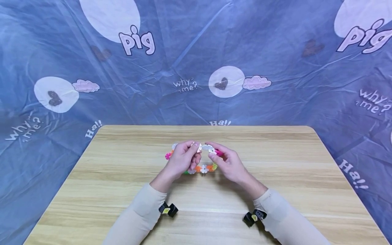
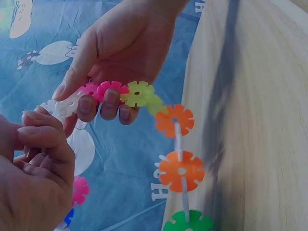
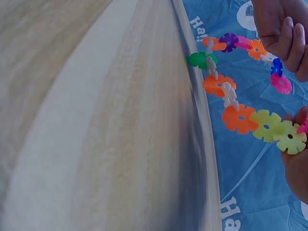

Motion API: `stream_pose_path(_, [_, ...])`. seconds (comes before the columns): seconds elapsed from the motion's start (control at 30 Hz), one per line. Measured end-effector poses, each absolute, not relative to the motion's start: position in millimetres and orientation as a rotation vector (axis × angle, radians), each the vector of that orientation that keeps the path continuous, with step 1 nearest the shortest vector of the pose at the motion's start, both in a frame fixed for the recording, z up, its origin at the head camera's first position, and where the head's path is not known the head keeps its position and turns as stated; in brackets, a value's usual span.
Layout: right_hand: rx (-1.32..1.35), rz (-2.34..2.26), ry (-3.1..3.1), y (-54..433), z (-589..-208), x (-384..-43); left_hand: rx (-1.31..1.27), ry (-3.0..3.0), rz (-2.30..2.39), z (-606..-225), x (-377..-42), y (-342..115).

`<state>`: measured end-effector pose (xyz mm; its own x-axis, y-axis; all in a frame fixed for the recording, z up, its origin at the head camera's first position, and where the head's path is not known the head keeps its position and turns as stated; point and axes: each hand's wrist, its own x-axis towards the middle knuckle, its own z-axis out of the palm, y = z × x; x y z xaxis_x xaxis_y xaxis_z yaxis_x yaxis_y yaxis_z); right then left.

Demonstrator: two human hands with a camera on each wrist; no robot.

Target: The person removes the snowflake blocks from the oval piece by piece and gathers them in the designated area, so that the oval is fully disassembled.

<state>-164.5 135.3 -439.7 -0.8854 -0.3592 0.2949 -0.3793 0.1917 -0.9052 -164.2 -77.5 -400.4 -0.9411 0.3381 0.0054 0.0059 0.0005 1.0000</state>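
A chain of notched plastic snowflake discs (image 3: 239, 119) curves between the two hands, in orange, white, yellow, green, purple, blue and pink. My left hand (image 1: 182, 159) pinches a white snowflake disc (image 1: 199, 148) between thumb and curled fingers. Opposite it, my right hand (image 1: 229, 164) holds the chain at its white and pink discs, thumb on the near side. In the left wrist view the right fingers curl round the pink discs (image 2: 111, 90), beside a yellow disc (image 2: 138, 94). The hands nearly meet at the white discs, and the left fingers partly hide that spot.
Beneath the hands is a light wood-grain table (image 1: 122, 197). A blue printed cloth (image 1: 171, 41) hangs behind it and along its sides. Each sleeved forearm carries a small black wrist camera, one on the left (image 1: 173, 210) and one on the right (image 1: 248, 219).
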Motion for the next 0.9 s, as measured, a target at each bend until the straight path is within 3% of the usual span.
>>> stream_pose_path(0.67, [0.748,1.916,-2.370,140.6,-444.0,-168.2,0.359,2.377,1.887,-389.8,-154.3,-99.6])
stream_pose_path(0.9, [0.741,1.909,-2.355,142.7,-444.2,-168.2,0.217,2.379,1.910,-388.8,-155.3,-107.0])
